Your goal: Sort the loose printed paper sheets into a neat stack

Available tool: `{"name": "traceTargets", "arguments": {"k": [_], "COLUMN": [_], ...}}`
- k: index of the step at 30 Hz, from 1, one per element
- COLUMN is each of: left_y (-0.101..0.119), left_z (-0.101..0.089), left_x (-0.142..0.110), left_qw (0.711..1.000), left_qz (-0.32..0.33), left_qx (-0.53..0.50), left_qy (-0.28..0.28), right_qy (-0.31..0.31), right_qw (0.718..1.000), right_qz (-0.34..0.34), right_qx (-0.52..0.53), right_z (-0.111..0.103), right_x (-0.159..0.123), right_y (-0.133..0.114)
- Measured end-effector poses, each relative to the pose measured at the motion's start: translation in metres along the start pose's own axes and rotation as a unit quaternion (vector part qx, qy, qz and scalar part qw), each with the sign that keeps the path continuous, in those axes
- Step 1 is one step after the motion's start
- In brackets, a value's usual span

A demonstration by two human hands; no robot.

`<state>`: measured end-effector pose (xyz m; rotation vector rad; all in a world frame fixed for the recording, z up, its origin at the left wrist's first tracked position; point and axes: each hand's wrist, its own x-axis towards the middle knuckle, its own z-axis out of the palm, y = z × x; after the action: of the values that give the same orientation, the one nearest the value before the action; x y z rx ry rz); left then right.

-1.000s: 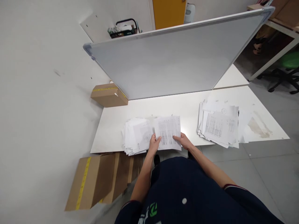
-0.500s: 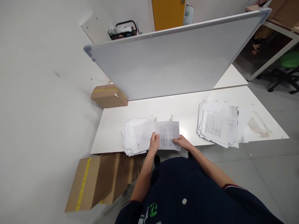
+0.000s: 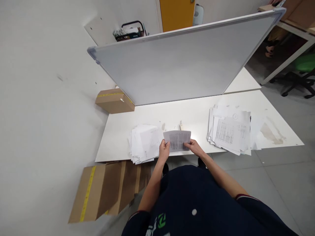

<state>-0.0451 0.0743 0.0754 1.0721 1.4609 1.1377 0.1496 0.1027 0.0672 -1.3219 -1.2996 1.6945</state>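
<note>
Between my hands is a printed sheet of paper (image 3: 176, 140), tilted up over the front edge of the white table; whether it is one sheet or several I cannot tell. My left hand (image 3: 164, 150) pinches its left edge, thumb on top. At the right edge my right hand (image 3: 194, 147) grips it, thumb over the print. Just left of my left hand lies a loose stack of papers (image 3: 145, 142). A second, messier pile of printed papers (image 3: 228, 131) lies farther off to the right. Behind the held sheet sits a small pale object (image 3: 181, 126), partly hidden.
A whiteboard (image 3: 182, 65) stands across the back of the white table (image 3: 110, 137). One cardboard box (image 3: 114, 101) sits at the table's back left corner. More cardboard boxes (image 3: 86, 193) stand below the left front edge. Brownish marks (image 3: 273, 132) show at the right end.
The sheet has tipped more upright and shifted slightly right, away from the left stack. Both hands moved with it and kept their hold.
</note>
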Motion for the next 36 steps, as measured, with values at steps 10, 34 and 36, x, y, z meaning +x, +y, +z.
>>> {"name": "traceTargets", "arguments": {"k": [10,34,36], "left_y": [-0.019,-0.043,-0.049], "left_z": [0.007,0.004,0.005], "left_x": [-0.002,-0.006,-0.007], "left_qw": [0.999,0.986,0.974], "left_qz": [-0.008,0.045,0.077], "left_qx": [0.035,0.162,0.214], "left_qy": [0.011,0.018,-0.013], "right_qy": [0.057,-0.015,-0.023], "right_qw": [0.996,0.79,0.769], "right_qz": [-0.03,-0.018,-0.006], "right_qx": [-0.062,-0.612,-0.638], "right_z": [0.0,0.001,0.005], "right_x": [0.007,-0.02,-0.018], "right_y": [0.025,-0.067,-0.06]}}
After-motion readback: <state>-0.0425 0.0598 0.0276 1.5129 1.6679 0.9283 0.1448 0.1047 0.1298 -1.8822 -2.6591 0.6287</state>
